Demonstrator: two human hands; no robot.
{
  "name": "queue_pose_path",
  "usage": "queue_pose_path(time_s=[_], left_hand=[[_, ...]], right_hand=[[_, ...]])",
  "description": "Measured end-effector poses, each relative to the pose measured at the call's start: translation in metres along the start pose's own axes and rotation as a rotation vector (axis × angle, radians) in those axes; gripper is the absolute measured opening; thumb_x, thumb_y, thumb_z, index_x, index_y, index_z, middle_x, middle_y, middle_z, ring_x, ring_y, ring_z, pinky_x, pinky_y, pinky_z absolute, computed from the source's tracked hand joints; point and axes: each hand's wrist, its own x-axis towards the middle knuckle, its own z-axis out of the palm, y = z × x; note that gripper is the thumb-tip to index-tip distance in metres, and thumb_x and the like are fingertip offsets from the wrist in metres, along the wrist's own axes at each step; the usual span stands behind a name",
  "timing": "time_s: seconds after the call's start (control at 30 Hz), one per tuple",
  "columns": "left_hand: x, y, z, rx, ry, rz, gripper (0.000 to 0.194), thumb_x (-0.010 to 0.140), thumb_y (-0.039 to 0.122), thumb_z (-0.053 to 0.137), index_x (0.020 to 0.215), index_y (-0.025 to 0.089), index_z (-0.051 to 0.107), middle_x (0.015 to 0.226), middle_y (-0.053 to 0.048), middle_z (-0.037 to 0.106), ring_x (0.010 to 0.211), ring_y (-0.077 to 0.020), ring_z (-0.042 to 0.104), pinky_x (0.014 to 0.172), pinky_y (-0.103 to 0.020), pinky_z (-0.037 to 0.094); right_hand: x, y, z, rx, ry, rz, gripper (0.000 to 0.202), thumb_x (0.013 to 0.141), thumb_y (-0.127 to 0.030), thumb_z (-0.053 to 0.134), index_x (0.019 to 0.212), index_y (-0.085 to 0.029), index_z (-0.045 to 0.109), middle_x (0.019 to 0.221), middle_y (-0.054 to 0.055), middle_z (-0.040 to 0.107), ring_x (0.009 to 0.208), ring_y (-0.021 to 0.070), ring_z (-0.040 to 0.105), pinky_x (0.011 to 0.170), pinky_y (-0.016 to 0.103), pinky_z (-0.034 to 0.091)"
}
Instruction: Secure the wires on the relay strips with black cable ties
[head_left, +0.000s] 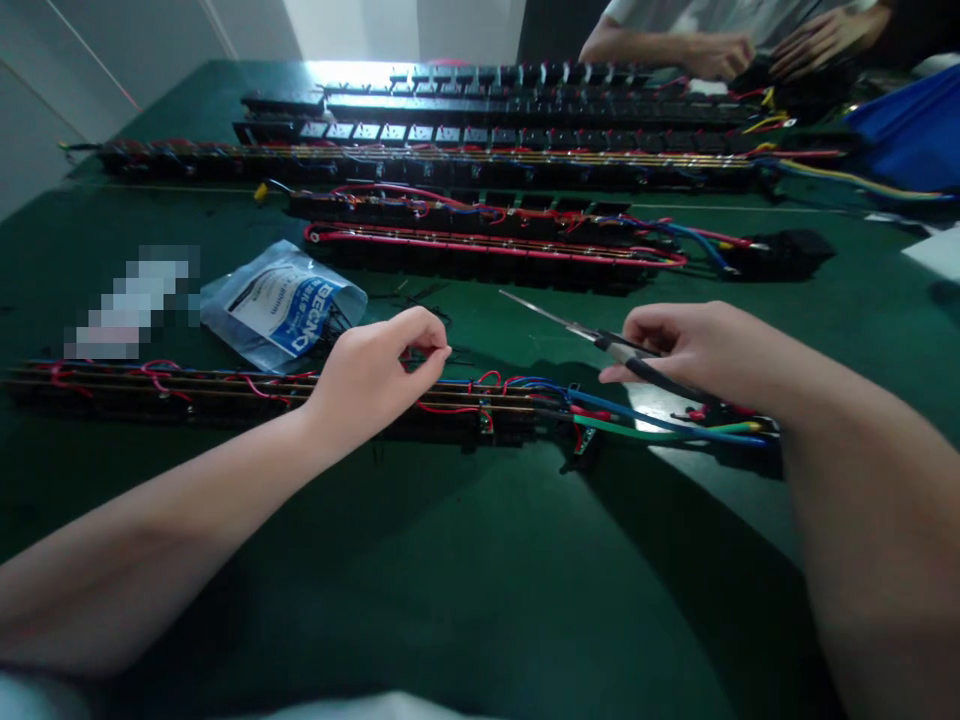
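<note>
My right hand (697,350) is closed around the dark handles of a pair of scissors (551,312), whose thin silver blades point left above the table. My left hand (382,370) hovers over the nearest long black wired strip (517,400), thumb and forefinger pinched together; whatever is between them is too small to make out. Red, blue and green wires and brass-coloured rods run along this strip. A clear plastic bag (274,305) with a blue and white label lies just behind my left hand, with thin black ties spilling from its mouth.
Behind the bag's level lies a shorter wired strip (480,240) with red cables, and beyond it several longer black strips (450,160). Across the green table (450,570), a co-worker's hands (817,45) are busy at the back right. A blue cloth-like item (911,130) sits at the right edge.
</note>
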Motion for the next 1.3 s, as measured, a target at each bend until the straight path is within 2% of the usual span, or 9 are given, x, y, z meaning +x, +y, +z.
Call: queue_pose_path(time_s=[0.07, 0.23, 0.47, 0.6, 0.77, 0.87, 1.03, 1.3], left_hand=[[0.005, -0.005, 0.000, 0.022, -0.075, -0.060, 0.002, 0.089, 0.022, 0.069, 0.088, 0.021, 0.067, 0.086, 0.002, 0.076, 0.080, -0.0148, 0.072, 0.069, -0.023, 0.051], [0.012, -0.013, 0.001, 0.067, -0.186, -0.124, 0.006, 0.088, 0.024, 0.068, 0.084, 0.022, 0.072, 0.084, 0.002, 0.078, 0.077, -0.0182, 0.072, 0.069, -0.028, 0.051], [0.011, -0.014, 0.003, 0.153, -0.209, -0.102, 0.018, 0.092, 0.026, 0.060, 0.100, 0.023, 0.076, 0.100, -0.002, 0.080, 0.080, -0.0195, 0.072, 0.079, -0.032, 0.056], [0.015, -0.024, -0.012, 0.268, -0.215, -0.048, 0.022, 0.091, 0.031, 0.061, 0.107, 0.023, 0.074, 0.105, -0.004, 0.078, 0.091, -0.0240, 0.070, 0.082, -0.037, 0.057], [0.024, -0.056, -0.047, 0.483, -0.274, -0.015, 0.024, 0.091, 0.028, 0.051, 0.097, 0.025, 0.074, 0.096, -0.006, 0.077, 0.088, -0.0285, 0.070, 0.078, -0.044, 0.055], [0.026, -0.074, -0.060, 0.570, -0.338, 0.029, 0.025, 0.091, 0.029, 0.051, 0.098, 0.028, 0.075, 0.101, -0.006, 0.077, 0.097, -0.0312, 0.070, 0.083, -0.047, 0.055], [0.023, -0.087, -0.060, 0.655, -0.422, 0.099, 0.025, 0.092, 0.029, 0.052, 0.097, 0.026, 0.076, 0.102, -0.008, 0.077, 0.098, -0.0322, 0.070, 0.082, -0.046, 0.055], [0.025, -0.088, -0.054, 0.700, -0.506, 0.152, 0.019, 0.090, 0.033, 0.061, 0.097, 0.027, 0.077, 0.093, -0.005, 0.076, 0.091, -0.0285, 0.070, 0.079, -0.039, 0.054]], right_hand=[[0.007, 0.002, 0.007, -0.090, 0.078, 0.030, 0.049, 0.068, -0.072, 0.075, 0.076, -0.026, 0.063, 0.066, 0.003, 0.064, 0.059, 0.0205, 0.055, 0.050, 0.033, 0.038], [0.016, 0.009, 0.018, -0.117, 0.120, 0.017, 0.031, 0.082, -0.055, 0.071, 0.082, -0.025, 0.065, 0.070, 0.002, 0.067, 0.060, 0.0201, 0.059, 0.053, 0.033, 0.038], [0.020, 0.010, 0.023, -0.145, 0.150, -0.074, 0.016, 0.085, -0.039, 0.065, 0.093, -0.025, 0.068, 0.084, 0.004, 0.074, 0.074, 0.0231, 0.066, 0.063, 0.034, 0.045], [0.022, 0.009, 0.023, -0.158, 0.132, -0.131, 0.019, 0.084, -0.037, 0.063, 0.096, -0.026, 0.073, 0.091, 0.004, 0.077, 0.082, 0.0253, 0.070, 0.069, 0.036, 0.050], [0.025, 0.012, 0.024, -0.197, 0.148, -0.190, 0.028, 0.085, -0.038, 0.061, 0.102, -0.023, 0.077, 0.096, 0.007, 0.077, 0.086, 0.0281, 0.070, 0.071, 0.039, 0.051], [0.026, 0.014, 0.025, -0.223, 0.167, -0.223, 0.032, 0.086, -0.041, 0.060, 0.104, -0.023, 0.079, 0.097, 0.009, 0.077, 0.086, 0.0286, 0.069, 0.073, 0.039, 0.051], [0.029, 0.019, 0.029, -0.255, 0.226, -0.258, 0.038, 0.090, -0.045, 0.056, 0.111, -0.022, 0.078, 0.105, 0.010, 0.075, 0.092, 0.0279, 0.068, 0.078, 0.039, 0.052], [0.033, 0.026, 0.032, -0.275, 0.257, -0.277, 0.039, 0.090, -0.045, 0.056, 0.111, -0.020, 0.078, 0.104, 0.012, 0.073, 0.091, 0.0279, 0.067, 0.078, 0.039, 0.053]])
